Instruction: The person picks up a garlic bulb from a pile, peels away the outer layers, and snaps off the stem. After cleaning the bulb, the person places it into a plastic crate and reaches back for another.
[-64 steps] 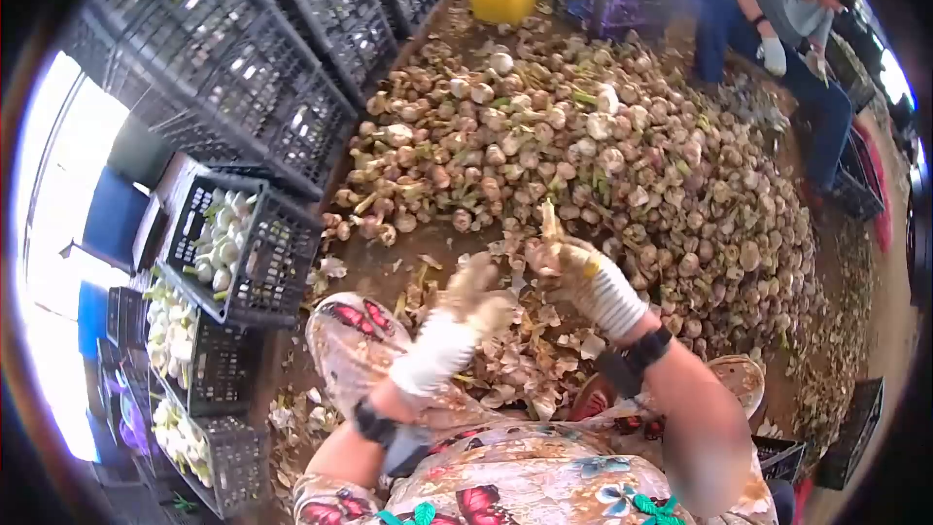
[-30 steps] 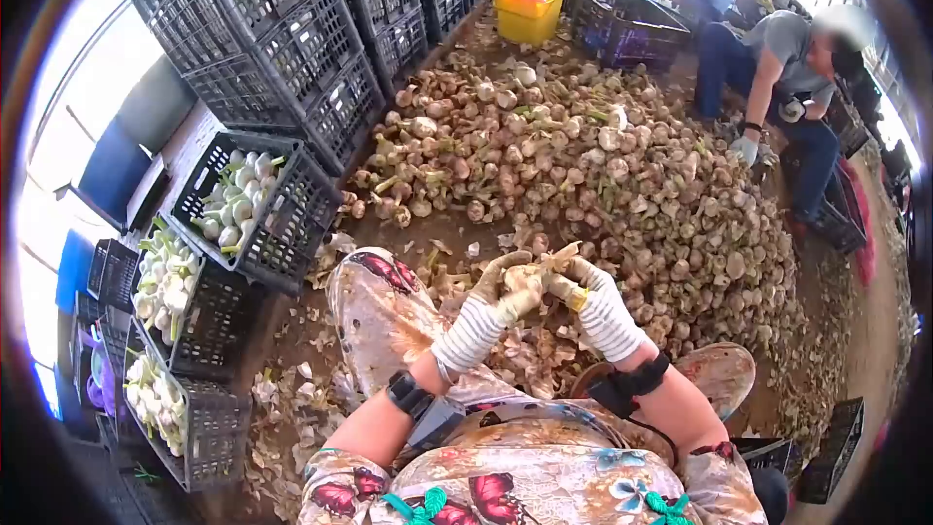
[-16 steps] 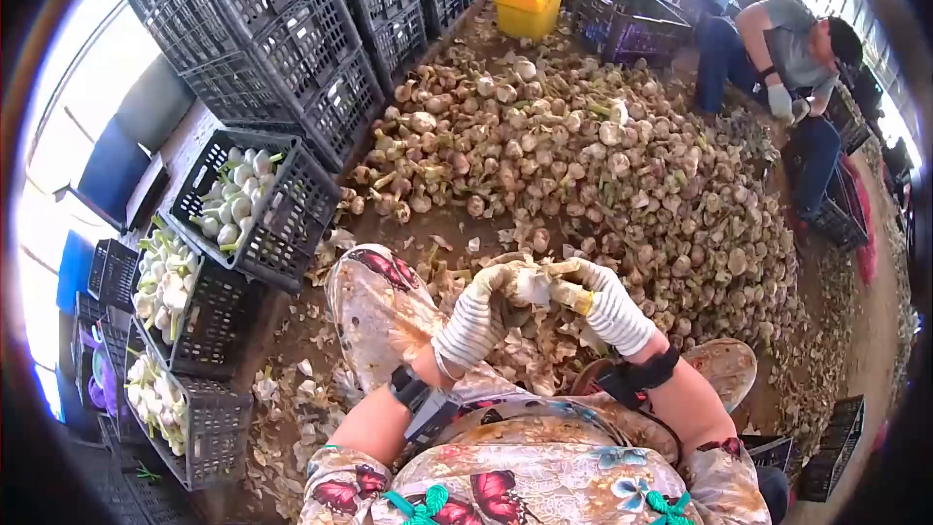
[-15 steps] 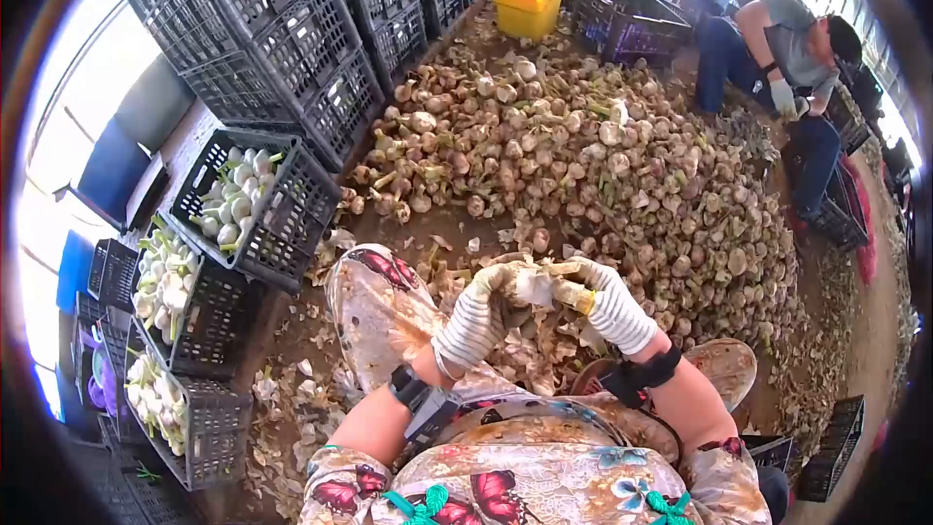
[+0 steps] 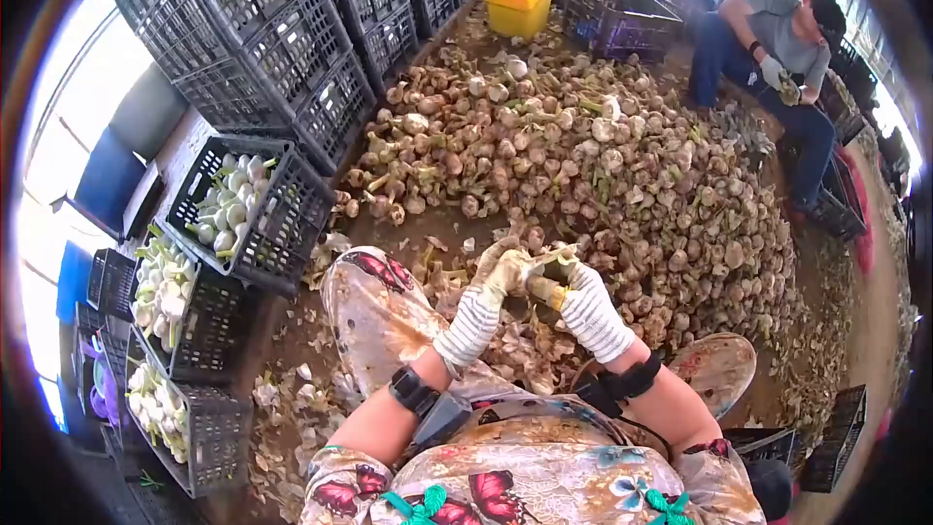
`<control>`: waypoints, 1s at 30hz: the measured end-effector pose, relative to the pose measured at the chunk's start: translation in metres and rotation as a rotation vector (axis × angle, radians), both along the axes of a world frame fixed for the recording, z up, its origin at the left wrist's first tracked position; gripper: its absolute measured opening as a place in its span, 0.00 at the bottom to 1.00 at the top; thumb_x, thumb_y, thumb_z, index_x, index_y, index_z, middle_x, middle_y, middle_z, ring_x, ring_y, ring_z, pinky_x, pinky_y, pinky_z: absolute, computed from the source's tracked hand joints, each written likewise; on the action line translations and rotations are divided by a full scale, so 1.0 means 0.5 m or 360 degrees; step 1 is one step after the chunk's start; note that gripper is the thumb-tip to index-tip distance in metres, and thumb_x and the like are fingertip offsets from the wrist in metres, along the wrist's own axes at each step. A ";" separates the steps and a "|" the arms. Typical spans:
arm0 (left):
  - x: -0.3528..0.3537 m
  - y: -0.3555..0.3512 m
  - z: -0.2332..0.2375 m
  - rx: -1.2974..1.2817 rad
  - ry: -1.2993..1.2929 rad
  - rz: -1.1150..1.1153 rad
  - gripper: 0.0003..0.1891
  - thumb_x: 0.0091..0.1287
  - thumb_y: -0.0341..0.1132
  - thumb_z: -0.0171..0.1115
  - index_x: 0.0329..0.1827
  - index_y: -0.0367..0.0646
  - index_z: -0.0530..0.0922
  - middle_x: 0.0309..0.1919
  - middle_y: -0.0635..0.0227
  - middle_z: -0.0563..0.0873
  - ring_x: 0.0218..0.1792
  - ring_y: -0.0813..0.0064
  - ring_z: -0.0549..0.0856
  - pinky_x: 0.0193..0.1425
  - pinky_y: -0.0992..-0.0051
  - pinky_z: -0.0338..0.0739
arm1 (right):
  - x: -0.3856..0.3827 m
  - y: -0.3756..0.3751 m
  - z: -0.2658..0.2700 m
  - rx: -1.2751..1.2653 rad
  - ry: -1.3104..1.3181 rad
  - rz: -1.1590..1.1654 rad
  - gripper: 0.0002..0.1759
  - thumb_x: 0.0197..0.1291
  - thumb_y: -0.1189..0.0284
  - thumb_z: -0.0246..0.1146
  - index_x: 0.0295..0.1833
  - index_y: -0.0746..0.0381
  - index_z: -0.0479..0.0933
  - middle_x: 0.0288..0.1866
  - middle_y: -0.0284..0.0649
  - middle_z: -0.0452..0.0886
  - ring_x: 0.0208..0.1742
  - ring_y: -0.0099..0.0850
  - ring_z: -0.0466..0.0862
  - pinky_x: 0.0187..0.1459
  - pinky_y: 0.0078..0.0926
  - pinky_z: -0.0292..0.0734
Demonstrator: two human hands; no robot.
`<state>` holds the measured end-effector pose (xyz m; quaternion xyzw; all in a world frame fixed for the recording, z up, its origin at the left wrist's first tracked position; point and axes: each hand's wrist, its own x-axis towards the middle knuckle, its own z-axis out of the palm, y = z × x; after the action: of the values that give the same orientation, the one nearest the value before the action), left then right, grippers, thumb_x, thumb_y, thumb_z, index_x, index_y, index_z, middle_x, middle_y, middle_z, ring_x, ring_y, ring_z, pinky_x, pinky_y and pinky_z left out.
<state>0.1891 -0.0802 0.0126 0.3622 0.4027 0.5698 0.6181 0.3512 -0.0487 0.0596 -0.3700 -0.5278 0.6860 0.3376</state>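
Note:
Both my hands are in striped white work gloves and meet over my lap. My left hand is closed around a garlic bulb, its fingers hiding most of it. From the right, my right hand pinches at the same garlic, where a pale strip of stalk or skin sticks up. A short yellowish piece shows by my right thumb; I cannot tell what it is. Loose garlic skins lie below the hands.
A wide heap of unpeeled garlic spreads ahead. Black crates with clean white garlic stand at left, beneath tall crate stacks. A yellow bucket and a dark crate sit behind the heap. Another person sits at right.
The white bulb that showed plainly between my hands is now mostly covered by my fingers. My right hand has shifted slightly left and down. The person at right has straightened up somewhat.

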 end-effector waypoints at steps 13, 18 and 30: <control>-0.020 -0.004 0.075 -0.0010 0.0261 -0.0137 0.28 0.55 0.33 0.70 0.58 0.40 0.69 0.49 0.66 0.79 0.48 0.76 0.79 0.51 0.75 0.77 | 0.033 0.032 0.007 0.1109 -0.0536 0.0049 0.12 0.51 0.73 0.69 0.39 0.64 0.75 0.29 0.41 0.78 0.30 0.26 0.76 0.34 0.22 0.71; -0.017 -0.014 0.088 -0.0134 0.0006 -0.0203 0.28 0.55 0.33 0.69 0.59 0.39 0.69 0.48 0.65 0.79 0.46 0.76 0.80 0.45 0.77 0.79 | 0.044 0.055 0.043 0.1345 -0.0772 0.0121 0.14 0.45 0.73 0.71 0.37 0.62 0.75 0.28 0.45 0.77 0.28 0.39 0.77 0.32 0.26 0.72; -0.030 -0.006 0.044 -0.0264 -0.0487 -0.0605 0.28 0.56 0.36 0.66 0.60 0.38 0.68 0.46 0.66 0.80 0.43 0.77 0.80 0.41 0.76 0.80 | 0.046 0.116 -0.084 0.1029 -0.0711 -0.0003 0.11 0.54 0.77 0.62 0.45 0.61 0.76 0.37 0.39 0.82 0.34 0.23 0.79 0.37 0.22 0.74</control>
<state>0.1739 -0.0833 0.0346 0.2890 0.2744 0.4567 0.7954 0.3742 0.0092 0.0178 -0.3852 -0.7769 0.3865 0.3141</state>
